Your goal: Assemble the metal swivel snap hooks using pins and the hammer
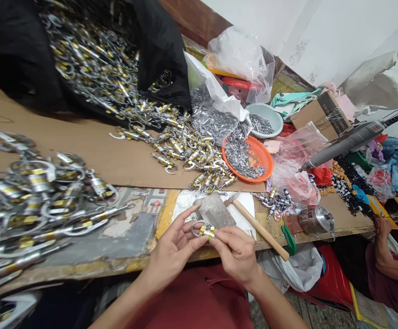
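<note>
In front of me, over the bench edge, my left hand (174, 247) and my right hand (237, 252) pinch one small silver-and-yellow key ring fitting (204, 230) between thumbs and fingers. Its open-looking ring points towards the left fingers, and its banded body lies across both thumbs. The fingers hide part of it. Just beyond the hands, a scuffed grey metal block (217, 209) rests on white paper (184, 201). Beside the block lies a hammer (259, 227), its wooden handle slanting towards the bench's front edge.
Similar fittings form a pile (175, 141) at a black bag (164, 41), with more heaped at left. An orange plate (266, 157) and a pale bowl (274, 119) hold small metal parts. At right stand a metal mug (317, 219) and a green clamp-like piece (290, 242). A co-worker's hands (383, 228) show far right.
</note>
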`<state>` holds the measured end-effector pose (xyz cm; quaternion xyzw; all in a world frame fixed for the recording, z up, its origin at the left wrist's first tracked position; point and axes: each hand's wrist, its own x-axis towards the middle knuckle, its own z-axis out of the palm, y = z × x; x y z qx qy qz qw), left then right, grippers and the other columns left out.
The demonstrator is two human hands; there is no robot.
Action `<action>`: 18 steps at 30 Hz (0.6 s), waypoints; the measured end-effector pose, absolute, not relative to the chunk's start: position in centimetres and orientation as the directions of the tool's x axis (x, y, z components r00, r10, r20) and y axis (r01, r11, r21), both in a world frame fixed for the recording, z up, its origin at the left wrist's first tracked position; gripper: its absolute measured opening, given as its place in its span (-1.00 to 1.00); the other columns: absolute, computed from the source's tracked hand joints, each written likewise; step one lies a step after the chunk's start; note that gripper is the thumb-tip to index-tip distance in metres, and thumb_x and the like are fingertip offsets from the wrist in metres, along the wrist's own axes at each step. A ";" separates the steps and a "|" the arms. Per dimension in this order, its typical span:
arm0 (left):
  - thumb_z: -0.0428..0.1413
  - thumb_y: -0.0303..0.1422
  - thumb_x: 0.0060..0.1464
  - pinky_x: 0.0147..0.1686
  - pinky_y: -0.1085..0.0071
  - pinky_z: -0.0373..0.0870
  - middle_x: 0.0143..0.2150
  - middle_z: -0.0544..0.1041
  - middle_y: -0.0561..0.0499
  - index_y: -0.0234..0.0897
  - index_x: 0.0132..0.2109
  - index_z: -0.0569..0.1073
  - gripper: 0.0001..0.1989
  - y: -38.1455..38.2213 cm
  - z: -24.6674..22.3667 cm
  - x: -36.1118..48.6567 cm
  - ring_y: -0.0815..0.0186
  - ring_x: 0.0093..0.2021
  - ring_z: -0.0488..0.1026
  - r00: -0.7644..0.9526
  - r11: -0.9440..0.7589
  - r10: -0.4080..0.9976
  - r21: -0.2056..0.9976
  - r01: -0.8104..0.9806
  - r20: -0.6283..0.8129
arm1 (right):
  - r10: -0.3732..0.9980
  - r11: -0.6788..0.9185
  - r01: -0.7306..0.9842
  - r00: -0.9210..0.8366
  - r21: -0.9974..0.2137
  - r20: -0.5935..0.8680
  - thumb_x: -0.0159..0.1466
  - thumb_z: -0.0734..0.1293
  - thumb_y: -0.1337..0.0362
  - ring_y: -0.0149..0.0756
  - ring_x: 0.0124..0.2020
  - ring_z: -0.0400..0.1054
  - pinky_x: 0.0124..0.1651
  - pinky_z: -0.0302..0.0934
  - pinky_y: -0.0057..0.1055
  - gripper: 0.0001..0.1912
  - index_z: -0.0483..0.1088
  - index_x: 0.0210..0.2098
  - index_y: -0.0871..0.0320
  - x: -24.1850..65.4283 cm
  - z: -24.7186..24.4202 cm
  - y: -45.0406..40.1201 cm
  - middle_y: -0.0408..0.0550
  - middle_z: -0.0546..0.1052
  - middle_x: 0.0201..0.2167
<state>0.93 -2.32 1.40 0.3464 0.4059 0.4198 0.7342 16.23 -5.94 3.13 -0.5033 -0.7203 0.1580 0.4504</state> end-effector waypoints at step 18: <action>0.19 -0.32 -0.06 -0.33 0.39 0.39 -0.37 0.43 0.11 -0.18 0.11 0.12 -0.40 0.4 2.0 0.0 0.35 -0.39 0.44 0.536 0.428 0.804 0.877 -0.218 -0.259 | 0.971 0.134 0.985 -0.108 -0.113 0.212 0.22 0.18 0.49 -0.26 -0.19 0.36 -0.16 0.20 -0.43 -0.71 0.45 -0.19 0.12 21.7 2.5 7.4 -0.02 0.50 -0.27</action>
